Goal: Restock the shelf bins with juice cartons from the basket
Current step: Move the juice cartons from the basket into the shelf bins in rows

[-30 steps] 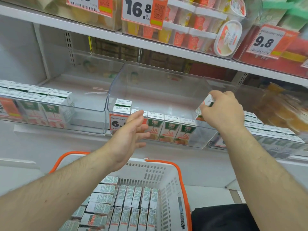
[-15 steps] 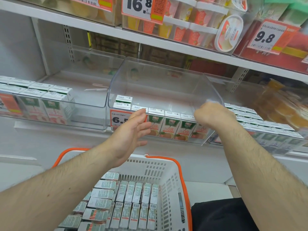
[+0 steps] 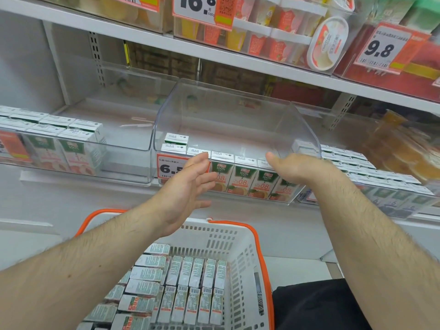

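A clear middle shelf bin holds a front row of green-and-white juice cartons, with two more cartons behind at its left. My right hand hovers palm down over the right end of that row, thumb out, holding nothing I can see. My left hand floats open in front of the bin's price tag, touching nothing. Below, a white basket with an orange rim contains several juice cartons packed in rows.
A left bin holds several cartons at its left end. A right bin is packed with cartons. The shelf above carries cups, tubs and price tags. A dark garment lies right of the basket.
My right hand lowered a carton into the right end of the middle bin's front row and let it go. My left hand stayed almost still.
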The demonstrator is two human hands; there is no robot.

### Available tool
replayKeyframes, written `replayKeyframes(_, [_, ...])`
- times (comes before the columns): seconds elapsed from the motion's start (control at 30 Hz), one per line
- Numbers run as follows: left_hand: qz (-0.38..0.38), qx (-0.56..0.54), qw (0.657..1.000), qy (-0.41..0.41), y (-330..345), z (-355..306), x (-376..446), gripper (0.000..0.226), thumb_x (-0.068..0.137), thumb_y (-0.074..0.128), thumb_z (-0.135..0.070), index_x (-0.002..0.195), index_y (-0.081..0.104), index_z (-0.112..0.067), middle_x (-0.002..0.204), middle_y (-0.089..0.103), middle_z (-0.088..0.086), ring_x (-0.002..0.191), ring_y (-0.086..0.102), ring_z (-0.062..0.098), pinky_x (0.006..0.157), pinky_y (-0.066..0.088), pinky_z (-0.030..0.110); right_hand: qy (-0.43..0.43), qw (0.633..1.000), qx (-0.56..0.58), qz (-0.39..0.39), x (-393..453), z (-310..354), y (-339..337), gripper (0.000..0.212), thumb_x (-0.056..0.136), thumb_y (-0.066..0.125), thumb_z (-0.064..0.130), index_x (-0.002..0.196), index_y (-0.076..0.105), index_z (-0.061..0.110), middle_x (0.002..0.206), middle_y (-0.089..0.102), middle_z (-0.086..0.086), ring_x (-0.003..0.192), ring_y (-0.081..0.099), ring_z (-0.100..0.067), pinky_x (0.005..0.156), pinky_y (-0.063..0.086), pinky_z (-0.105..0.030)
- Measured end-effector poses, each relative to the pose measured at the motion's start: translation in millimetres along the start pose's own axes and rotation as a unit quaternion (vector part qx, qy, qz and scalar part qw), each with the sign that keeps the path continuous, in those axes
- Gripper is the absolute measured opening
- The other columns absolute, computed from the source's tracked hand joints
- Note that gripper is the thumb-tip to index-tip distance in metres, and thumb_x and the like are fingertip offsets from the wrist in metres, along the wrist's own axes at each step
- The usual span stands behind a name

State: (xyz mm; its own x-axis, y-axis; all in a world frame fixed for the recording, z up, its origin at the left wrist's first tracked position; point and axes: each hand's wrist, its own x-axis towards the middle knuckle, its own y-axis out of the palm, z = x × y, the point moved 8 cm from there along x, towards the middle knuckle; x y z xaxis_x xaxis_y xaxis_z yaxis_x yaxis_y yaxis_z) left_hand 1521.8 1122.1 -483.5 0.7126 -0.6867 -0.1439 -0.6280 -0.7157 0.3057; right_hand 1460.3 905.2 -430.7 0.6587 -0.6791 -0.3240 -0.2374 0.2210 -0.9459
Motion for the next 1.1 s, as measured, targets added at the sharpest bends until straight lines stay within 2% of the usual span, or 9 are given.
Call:
replayKeyframes(0.1, [0.003,0.002,1.000,-0.003,0,0,-1,0.039,0.100,0.036,-0.043,0.139,0.034,-0.043,0.146,0.046,0.007,0.132,0.046,0.020,0.110,0.034,0.054,0.002,0.997,-0.067,-0.021,-1,1,-3,0.080,0.095,0.004,0.070,0.151,0.037,0.023,0.160,0.031,-0.007,0.150,0.017,-0.031,0.118,-0.001,-0.056])
replayKeyframes(0.23, [0.013,0.015,1.000,-0.007,0,1,-2,0.043,0.101,0.035,-0.042,0.144,0.033,-0.041,0.148,0.045,0.006,0.133,0.045,0.019,0.109,0.034,0.053,-0.012,0.989,-0.126,-0.069,-2,12,-6,0.083,0.093,0.002,0.071,0.141,0.053,0.026,0.155,0.039,-0.009,0.150,0.008,-0.033,0.117,0.000,-0.056])
replayKeyframes(0.33, [0.011,0.022,1.000,-0.016,-1,2,-2,0.039,0.101,0.034,-0.041,0.140,0.040,-0.041,0.145,0.047,0.004,0.132,0.045,0.020,0.109,0.035,0.053,-0.087,0.985,-0.108,-0.105,1,34,-6,0.087,0.093,-0.003,0.070,0.134,0.060,0.027,0.144,0.053,-0.006,0.144,0.029,-0.032,0.117,0.007,-0.057])
replayKeyframes(0.43, [0.016,0.057,0.998,-0.018,-3,4,-2,0.032,0.100,0.035,-0.040,0.123,0.057,-0.036,0.135,0.058,-0.001,0.127,0.051,0.017,0.107,0.038,0.049,-0.146,0.982,-0.011,-0.116,7,50,-16,0.087,0.093,-0.002,0.071,0.136,0.057,0.025,0.142,0.056,-0.003,0.134,0.045,-0.028,0.115,0.026,-0.054])
replayKeyframes(0.57, [-0.074,0.176,0.982,0.014,-26,-2,-3,0.030,0.097,0.048,-0.027,0.085,0.071,-0.013,0.099,0.074,0.000,0.101,0.067,0.019,0.090,0.048,0.036,-0.177,0.981,0.056,-0.050,12,75,-12,0.090,0.091,0.001,0.075,0.136,0.057,0.021,0.146,0.051,-0.001,0.134,0.046,-0.026,0.111,0.034,-0.048])
replayKeyframes(0.67, [-0.154,0.207,0.966,0.020,-49,-7,-3,0.025,0.092,0.054,-0.019,0.078,0.071,-0.007,0.084,0.075,0.003,0.088,0.069,0.020,0.074,0.044,0.027,-0.226,0.967,0.118,-0.012,5,113,-9,0.085,0.093,0.007,0.073,0.128,0.063,0.019,0.143,0.054,-0.002,0.131,0.048,-0.024,0.111,0.032,-0.045])
replayKeyframes(0.87, [-0.169,0.193,0.967,0.013,-61,-8,1,0.010,0.091,0.059,-0.022,0.085,0.067,-0.022,0.104,0.070,-0.004,0.102,0.061,0.010,0.079,0.040,0.028,-0.211,0.963,0.127,0.112,2,162,13,0.085,0.089,0.011,0.080,0.151,0.036,0.029,0.161,0.027,-0.004,0.146,0.030,-0.030,0.113,0.024,-0.049])
replayKeyframes(1.03, [-0.157,0.191,0.969,0.000,-63,-6,2,0.005,0.090,0.063,-0.024,0.094,0.066,-0.024,0.108,0.067,-0.009,0.104,0.058,0.005,0.083,0.042,0.028,-0.177,0.961,0.129,0.171,8,156,12,0.084,0.087,0.013,0.082,0.137,0.052,0.027,0.145,0.051,-0.007,0.116,0.056,-0.028,0.098,0.043,-0.045])
replayKeyframes(1.1, [-0.159,0.189,0.969,-0.002,-63,-7,3,0.004,0.090,0.063,-0.024,0.093,0.065,-0.023,0.107,0.067,-0.009,0.103,0.058,0.005,0.083,0.042,0.027,-0.169,0.960,0.135,0.176,10,155,13,0.086,0.084,0.014,0.085,0.131,0.055,0.026,0.137,0.056,-0.008,0.111,0.060,-0.028,0.101,0.044,-0.045])
